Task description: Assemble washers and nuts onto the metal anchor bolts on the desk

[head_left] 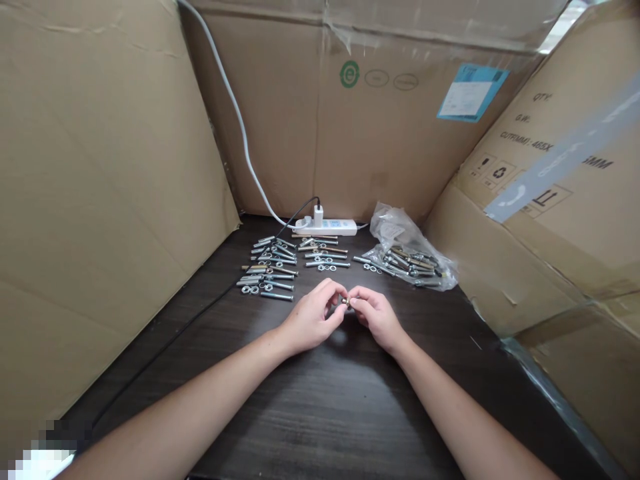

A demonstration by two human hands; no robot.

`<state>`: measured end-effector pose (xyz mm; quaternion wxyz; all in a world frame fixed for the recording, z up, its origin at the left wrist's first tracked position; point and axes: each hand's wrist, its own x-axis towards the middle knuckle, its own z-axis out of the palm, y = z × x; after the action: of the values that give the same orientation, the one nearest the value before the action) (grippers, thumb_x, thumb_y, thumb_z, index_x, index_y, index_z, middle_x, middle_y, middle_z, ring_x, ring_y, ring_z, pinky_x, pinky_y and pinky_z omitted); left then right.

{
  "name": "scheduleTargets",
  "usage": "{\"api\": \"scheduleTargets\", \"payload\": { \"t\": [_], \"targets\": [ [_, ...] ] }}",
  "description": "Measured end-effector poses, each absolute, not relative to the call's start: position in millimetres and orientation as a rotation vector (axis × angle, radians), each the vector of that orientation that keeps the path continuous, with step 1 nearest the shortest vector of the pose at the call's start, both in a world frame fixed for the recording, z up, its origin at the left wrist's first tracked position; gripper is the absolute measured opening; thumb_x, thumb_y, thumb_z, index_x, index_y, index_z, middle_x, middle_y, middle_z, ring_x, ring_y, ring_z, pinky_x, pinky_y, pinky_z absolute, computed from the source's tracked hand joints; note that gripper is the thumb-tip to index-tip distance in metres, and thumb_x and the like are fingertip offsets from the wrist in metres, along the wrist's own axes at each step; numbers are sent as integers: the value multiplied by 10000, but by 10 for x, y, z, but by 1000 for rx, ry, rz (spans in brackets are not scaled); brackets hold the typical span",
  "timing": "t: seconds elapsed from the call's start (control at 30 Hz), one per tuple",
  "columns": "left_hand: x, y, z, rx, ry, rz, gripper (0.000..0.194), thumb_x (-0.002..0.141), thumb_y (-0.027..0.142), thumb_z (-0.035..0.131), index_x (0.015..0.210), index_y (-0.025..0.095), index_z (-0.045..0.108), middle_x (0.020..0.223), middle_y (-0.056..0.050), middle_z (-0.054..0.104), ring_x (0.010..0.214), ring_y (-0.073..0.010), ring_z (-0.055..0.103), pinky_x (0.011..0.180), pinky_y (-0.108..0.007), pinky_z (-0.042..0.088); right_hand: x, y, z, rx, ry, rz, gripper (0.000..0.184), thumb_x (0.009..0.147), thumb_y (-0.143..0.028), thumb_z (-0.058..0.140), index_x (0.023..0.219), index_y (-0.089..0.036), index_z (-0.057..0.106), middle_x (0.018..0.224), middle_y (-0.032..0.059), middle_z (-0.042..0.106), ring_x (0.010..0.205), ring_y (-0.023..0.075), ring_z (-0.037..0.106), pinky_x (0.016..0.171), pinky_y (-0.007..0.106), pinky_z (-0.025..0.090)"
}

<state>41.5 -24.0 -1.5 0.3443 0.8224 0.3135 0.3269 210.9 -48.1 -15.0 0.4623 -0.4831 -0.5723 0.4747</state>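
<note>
My left hand (pixel 316 312) and my right hand (pixel 376 316) meet over the dark table, fingertips nearly touching. Between them they pinch a small brass-coloured metal fastener (pixel 346 302), mostly covered by the fingers, so its exact kind cannot be made out. Beyond my left hand lie rows of loose bolts (pixel 277 296), metal sleeves and nuts (pixel 245 290). A second group of bolts (pixel 327 265) with washers (pixel 333 268) lies straight ahead of the hands. Farther right, a clear plastic bag (pixel 393 227) lies with several bolts (pixel 413 263) in and around its mouth.
A white power strip (pixel 340 227) with a plugged-in charger (pixel 318 215) sits at the back. Its white cord (pixel 240 120) rises left, and a black cable (pixel 190 323) crosses the table's left side. Cardboard walls (pixel 270 100) enclose the left, back and right.
</note>
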Motion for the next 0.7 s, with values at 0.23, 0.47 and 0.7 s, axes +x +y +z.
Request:
{"api": "scheduleTargets", "payload": {
  "t": [0.23, 0.47, 0.7],
  "targets": [
    [417, -263, -14, 2117, 759, 895, 166, 837, 135, 446, 976, 199, 509, 807, 14, 447, 644, -101, 430, 594, -221, 384, 2106, -480, -148, -1185, -1425, 1154, 200, 781, -357, 531, 718, -168, 557, 533, -56, 348, 454, 72, 265, 426, 210, 220],
    [417, -246, -22, 2060, 848, 868, 90, 877, 248, 465, 944, 195, 493, 852, 4, 501, 704, -119, 475, 621, -238, 402, 2094, -491, -162, -1200, -1412, 1136, 209, 776, -371, 551, 704, -177, 523, 531, -64, 332, 459, 73, 274, 426, 209, 216],
    [424, -240, -34, 2096, 822, 834, 109, 887, 261, 458, 956, 196, 513, 831, 8, 468, 645, -102, 430, 578, -220, 384, 2102, -480, -154, -1188, -1410, 1159, 192, 780, -355, 539, 706, -177, 536, 517, -68, 330, 441, 69, 254, 422, 211, 213]
  ]
}}
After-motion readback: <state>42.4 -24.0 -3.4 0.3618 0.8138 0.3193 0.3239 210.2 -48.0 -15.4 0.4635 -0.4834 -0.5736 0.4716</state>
